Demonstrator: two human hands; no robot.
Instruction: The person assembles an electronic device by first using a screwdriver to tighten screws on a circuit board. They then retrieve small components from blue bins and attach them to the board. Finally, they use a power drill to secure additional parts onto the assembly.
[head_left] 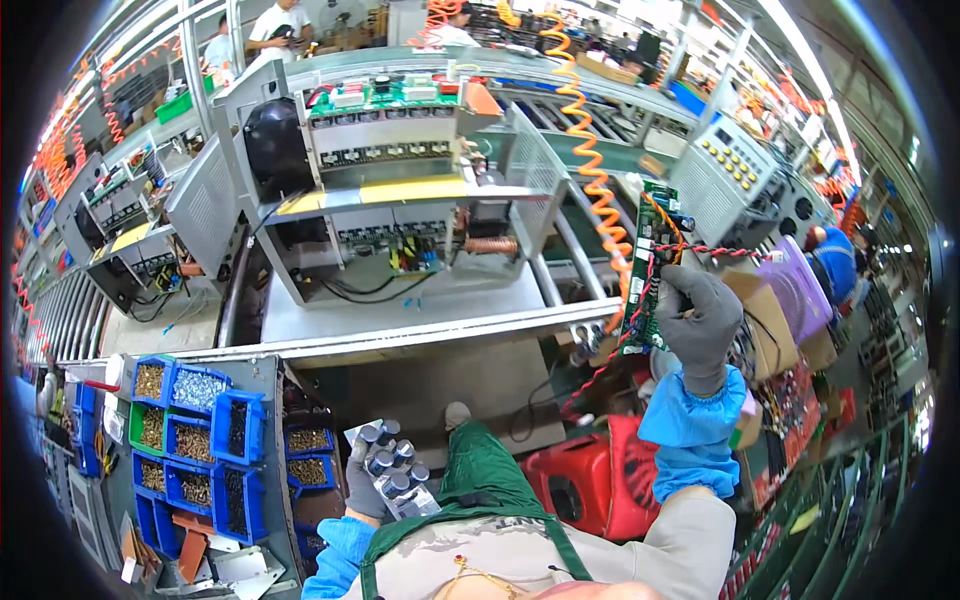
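In a grey glove, my right hand (698,325) is raised to the right, its fingers closed at the edge of an upright green circuit board (648,270). Red, black and orange twisted wires (600,375) trail from that board. Low in front of my body, my left hand (362,482), also gloved, grips a light plate-like part carrying several grey cylindrical capacitors (398,465). The underside of this part and some left fingers are hidden. Beyond my hands stands an open metal machine housing (400,190) with boards, a copper coil and cables inside.
Blue bins (200,440) of screws and small hardware sit on the bench at left. A red plastic stool (585,475) is beside my legs. An orange coiled hose (590,150) hangs by the roller conveyor. Cartons (760,325) and a purple basket (800,290) are at right.
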